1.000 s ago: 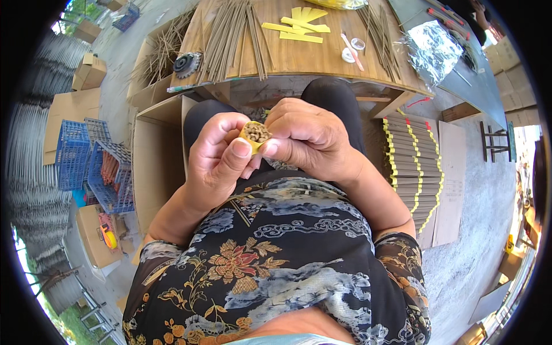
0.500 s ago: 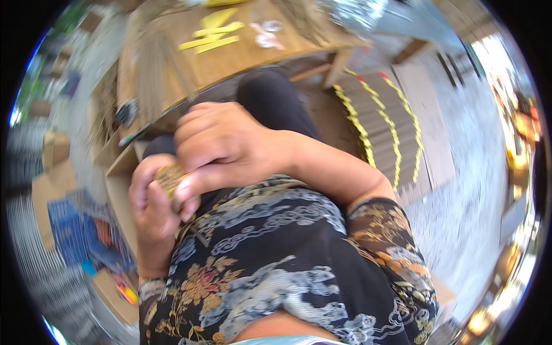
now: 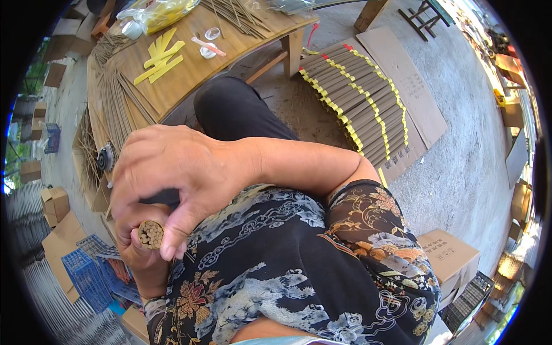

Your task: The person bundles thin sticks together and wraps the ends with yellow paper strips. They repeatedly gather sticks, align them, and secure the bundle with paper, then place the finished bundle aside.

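Stick bundle [image 3: 151,234]: round end facing up, within the left hand [image 3: 135,256]
Left hand: curled about the bundle
Right hand [image 3: 178,164]: arched above, thumb beside the end; pinching or not, cannot tell
Counter [image 3: 187,75]: yellow strips [image 3: 164,54], loose sticks [image 3: 122,95]

- what finish does the bundle of sticks [image 3: 152,234] have at its end?
- matt and grainy; wood or something pressed, i can't tell.
- and the table [image 3: 190,75]?
- smooth wood with a soft sheen. by its far edge lies a plastic bag [image 3: 167,12], thin, crinkled and glossy.
- the yellow strips [image 3: 164,55] between that edge and the near one?
- flat and matt, like paper. the loose sticks [image 3: 119,103] toward the left edge look dull and dry.
- and off the table?
- a matt cardboard sheet [image 3: 422,109] on a dull concrete floor [image 3: 460,167], blue crates [image 3: 86,279] of hard-looking plastic, and a blouse [image 3: 270,259] in thin printed cloth, sheer at the sleeve.
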The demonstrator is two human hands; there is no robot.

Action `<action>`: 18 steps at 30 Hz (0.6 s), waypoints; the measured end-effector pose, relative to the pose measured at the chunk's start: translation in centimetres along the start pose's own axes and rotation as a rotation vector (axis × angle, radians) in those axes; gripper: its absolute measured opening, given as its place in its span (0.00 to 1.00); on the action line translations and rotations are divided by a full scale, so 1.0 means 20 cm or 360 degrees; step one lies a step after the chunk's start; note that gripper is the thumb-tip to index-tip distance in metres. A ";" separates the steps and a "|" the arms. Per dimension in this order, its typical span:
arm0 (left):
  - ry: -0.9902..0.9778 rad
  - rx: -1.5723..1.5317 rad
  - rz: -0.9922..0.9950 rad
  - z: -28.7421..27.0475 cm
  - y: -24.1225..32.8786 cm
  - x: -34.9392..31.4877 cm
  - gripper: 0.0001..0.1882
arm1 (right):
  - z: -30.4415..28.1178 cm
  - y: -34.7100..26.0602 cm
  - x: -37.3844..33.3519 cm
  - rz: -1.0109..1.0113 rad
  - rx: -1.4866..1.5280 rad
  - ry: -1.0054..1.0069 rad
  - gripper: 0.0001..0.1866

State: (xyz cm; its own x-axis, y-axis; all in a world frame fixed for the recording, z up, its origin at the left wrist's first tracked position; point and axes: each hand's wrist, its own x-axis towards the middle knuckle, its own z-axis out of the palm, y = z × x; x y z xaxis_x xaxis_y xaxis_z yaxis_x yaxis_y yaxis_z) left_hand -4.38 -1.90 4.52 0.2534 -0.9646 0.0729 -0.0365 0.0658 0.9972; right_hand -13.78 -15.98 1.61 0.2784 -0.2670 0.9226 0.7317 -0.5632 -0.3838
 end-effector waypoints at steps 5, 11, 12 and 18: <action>0.0067 0.0271 0.0062 -0.08 0.01 0.01 0.23 | -0.06 0.02 0.00 -0.0189 -0.0080 -0.0031 0.17; -0.0236 0.0530 0.0220 -0.02 0.13 0.18 0.24 | -0.12 0.05 0.05 -0.0101 -0.0220 -0.0145 0.18; -0.0308 0.0465 0.0164 -0.02 0.14 0.20 0.25 | -0.13 0.04 0.06 -0.0069 -0.0230 -0.0194 0.19; -0.0618 -0.0093 -0.0212 -0.09 0.11 0.26 0.26 | -0.15 0.08 0.10 0.0123 -0.0227 -0.0438 0.23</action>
State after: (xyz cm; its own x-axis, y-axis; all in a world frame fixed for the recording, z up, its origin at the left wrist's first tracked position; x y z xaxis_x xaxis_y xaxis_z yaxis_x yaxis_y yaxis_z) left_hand -1.52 -6.27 7.16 -0.1318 -0.9896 -0.0582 0.0301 -0.0627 0.9976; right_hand -13.93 -19.84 2.67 0.5020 -0.1026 0.8588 0.6125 -0.6588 -0.4368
